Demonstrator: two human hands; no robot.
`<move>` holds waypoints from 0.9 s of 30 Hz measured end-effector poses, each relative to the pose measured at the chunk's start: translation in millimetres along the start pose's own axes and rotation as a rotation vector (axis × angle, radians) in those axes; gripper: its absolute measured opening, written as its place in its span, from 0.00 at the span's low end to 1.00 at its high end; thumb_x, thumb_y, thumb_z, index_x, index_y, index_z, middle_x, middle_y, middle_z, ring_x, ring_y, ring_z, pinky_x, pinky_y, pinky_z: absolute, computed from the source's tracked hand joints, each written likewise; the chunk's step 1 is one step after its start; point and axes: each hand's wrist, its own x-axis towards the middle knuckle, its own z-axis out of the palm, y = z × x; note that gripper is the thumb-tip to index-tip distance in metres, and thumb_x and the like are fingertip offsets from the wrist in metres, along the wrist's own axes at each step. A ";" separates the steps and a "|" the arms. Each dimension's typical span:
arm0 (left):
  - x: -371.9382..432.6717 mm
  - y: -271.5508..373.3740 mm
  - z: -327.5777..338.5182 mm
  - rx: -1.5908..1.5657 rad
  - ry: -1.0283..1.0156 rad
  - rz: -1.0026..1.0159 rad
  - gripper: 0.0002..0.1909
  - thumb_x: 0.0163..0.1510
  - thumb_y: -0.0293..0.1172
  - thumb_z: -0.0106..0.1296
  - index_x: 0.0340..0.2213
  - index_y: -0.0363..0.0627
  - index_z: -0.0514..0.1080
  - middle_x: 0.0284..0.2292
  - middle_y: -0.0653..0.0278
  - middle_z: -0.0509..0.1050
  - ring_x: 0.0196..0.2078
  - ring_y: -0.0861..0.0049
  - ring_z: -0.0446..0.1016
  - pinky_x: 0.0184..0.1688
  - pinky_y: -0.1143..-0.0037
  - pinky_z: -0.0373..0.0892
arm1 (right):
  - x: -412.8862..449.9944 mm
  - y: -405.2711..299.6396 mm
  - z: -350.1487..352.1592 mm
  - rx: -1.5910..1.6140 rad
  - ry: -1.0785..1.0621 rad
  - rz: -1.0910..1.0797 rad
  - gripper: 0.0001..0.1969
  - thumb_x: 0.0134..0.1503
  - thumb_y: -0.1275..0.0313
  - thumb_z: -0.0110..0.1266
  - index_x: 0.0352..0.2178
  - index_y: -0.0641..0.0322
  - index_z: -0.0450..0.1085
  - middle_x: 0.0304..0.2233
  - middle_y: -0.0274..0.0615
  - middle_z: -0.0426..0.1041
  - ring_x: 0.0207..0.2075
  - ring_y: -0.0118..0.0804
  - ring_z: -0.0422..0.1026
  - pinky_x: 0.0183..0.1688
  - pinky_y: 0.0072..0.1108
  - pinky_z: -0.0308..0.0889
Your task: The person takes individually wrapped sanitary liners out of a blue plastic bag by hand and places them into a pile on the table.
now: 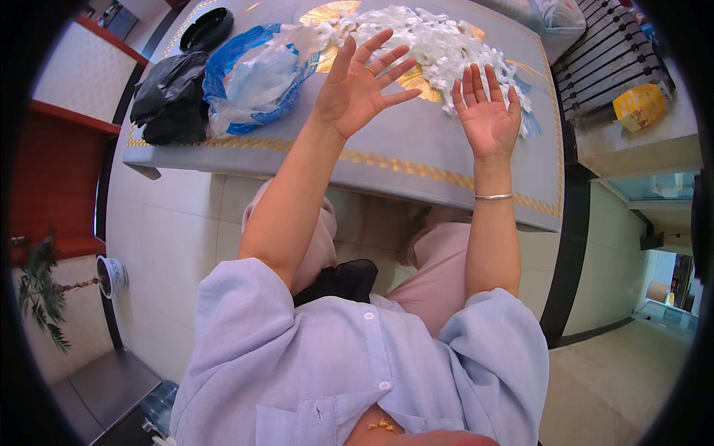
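My left hand [357, 92] is raised palm up above the table, fingers spread, a gold ring on one finger. It holds nothing. Just left of it lies an opened blue and clear plastic bag [259, 81] with crumpled plastic film inside. My right hand [488, 120], also palm up and holding nothing, has its fingers slightly apart; a silver bangle circles that wrist. Behind both hands spreads a heap of small white glossy pieces [401, 33], whose material I cannot make out. Everything rests on a grey tablecloth [401, 134] with gold trim and fan patterns.
A black plastic bag [173, 97] and a black oval dish [206, 29] occupy the table's left side. On the right are a black metal railing [608, 61] and a yellow patterned box [640, 106]. A potted plant [111, 277] stands on the floor at left.
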 end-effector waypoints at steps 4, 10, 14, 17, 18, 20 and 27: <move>9.0 -10.1 6.1 -0.003 -0.016 -0.042 0.39 0.54 0.59 0.46 0.58 0.46 0.54 0.57 0.50 0.55 0.62 0.55 0.52 0.59 0.44 0.52 | 1.4 -7.9 -1.9 -0.007 -0.001 -0.025 0.23 0.56 0.62 0.48 0.49 0.66 0.60 0.49 0.50 0.61 0.54 0.44 0.61 0.58 0.44 0.56; 33.1 -23.7 -3.9 0.185 0.020 -0.120 0.37 0.54 0.59 0.46 0.57 0.48 0.55 0.55 0.54 0.58 0.59 0.61 0.57 0.58 0.48 0.56 | 13.5 -8.2 -11.5 -0.215 0.066 -0.059 0.22 0.56 0.63 0.49 0.48 0.66 0.62 0.47 0.46 0.65 0.51 0.39 0.64 0.55 0.37 0.62; 51.3 -38.1 -8.0 0.358 0.081 -0.187 0.32 0.56 0.54 0.47 0.56 0.48 0.58 0.52 0.56 0.61 0.57 0.67 0.60 0.55 0.57 0.62 | 25.1 -0.5 -21.9 -0.873 0.047 -0.143 0.17 0.56 0.67 0.51 0.45 0.66 0.66 0.42 0.42 0.70 0.46 0.35 0.68 0.49 0.27 0.65; 67.1 -54.6 -18.8 0.575 0.148 -0.173 0.24 0.57 0.42 0.49 0.53 0.48 0.64 0.49 0.59 0.65 0.51 0.73 0.66 0.49 0.70 0.66 | 31.7 9.4 -39.7 -1.446 -0.009 -0.312 0.15 0.53 0.70 0.53 0.42 0.66 0.68 0.40 0.44 0.71 0.44 0.37 0.70 0.46 0.25 0.66; 73.5 -59.9 -23.7 0.800 0.133 -0.183 0.21 0.56 0.38 0.49 0.51 0.48 0.66 0.48 0.61 0.66 0.47 0.74 0.68 0.47 0.74 0.66 | 33.0 11.0 -44.1 -1.725 0.011 -0.405 0.15 0.52 0.70 0.54 0.41 0.66 0.69 0.40 0.46 0.71 0.44 0.40 0.70 0.46 0.27 0.66; 81.4 -73.9 -33.1 1.146 0.170 -0.161 0.17 0.54 0.27 0.47 0.46 0.45 0.72 0.45 0.62 0.68 0.38 0.76 0.71 0.42 0.79 0.67 | 35.9 15.7 -53.0 -2.041 0.034 -0.546 0.15 0.48 0.69 0.57 0.37 0.65 0.70 0.38 0.50 0.70 0.42 0.48 0.70 0.43 0.32 0.67; 88.4 -95.0 -62.7 1.564 0.041 0.256 0.14 0.51 0.26 0.48 0.40 0.44 0.75 0.38 0.53 0.71 0.35 0.66 0.73 0.40 0.72 0.69 | 43.3 22.5 -59.0 -2.267 0.025 -0.581 0.11 0.47 0.69 0.57 0.32 0.62 0.70 0.34 0.46 0.70 0.39 0.47 0.70 0.40 0.33 0.67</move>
